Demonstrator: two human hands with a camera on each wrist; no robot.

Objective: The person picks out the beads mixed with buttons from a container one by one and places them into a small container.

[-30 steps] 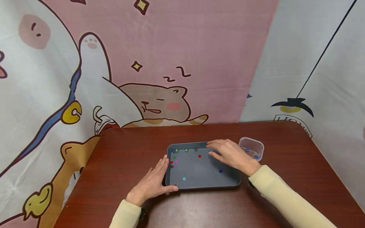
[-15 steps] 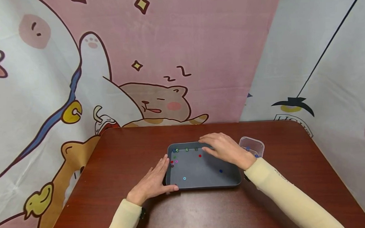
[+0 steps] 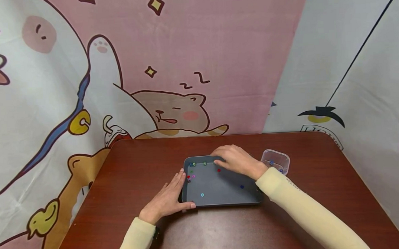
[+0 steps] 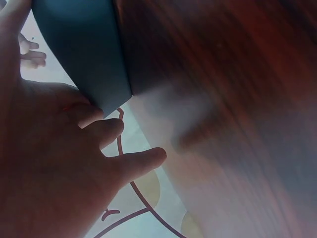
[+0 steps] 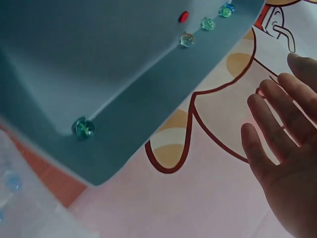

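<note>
A dark grey tray (image 3: 219, 192) lies on the table. My left hand (image 3: 164, 203) rests against its left side with fingers straight and thumb at the near left corner. My right hand (image 3: 238, 160) hovers at the far edge, fingers extended and apart, with nothing visible in it. Along the far wall sit clear-green marbles (image 5: 187, 40), a blue one beside them, and a green marble (image 5: 83, 128) in the far right corner. Small flat pieces lie on the tray floor: a red disc (image 3: 219, 170), a light blue ring (image 3: 202, 195), a pink ring (image 3: 193, 176) and a dark blue piece (image 3: 242, 187).
A clear plastic box (image 3: 282, 158) stands right of the tray and holds blue marbles (image 3: 271, 162). The brown table (image 3: 147, 156) extends around both. Behind it hangs a cartoon-printed cloth (image 3: 243, 63).
My right hand has moved left along the tray's far edge, from near the right corner toward the middle. My left hand and the tray have stayed in place.
</note>
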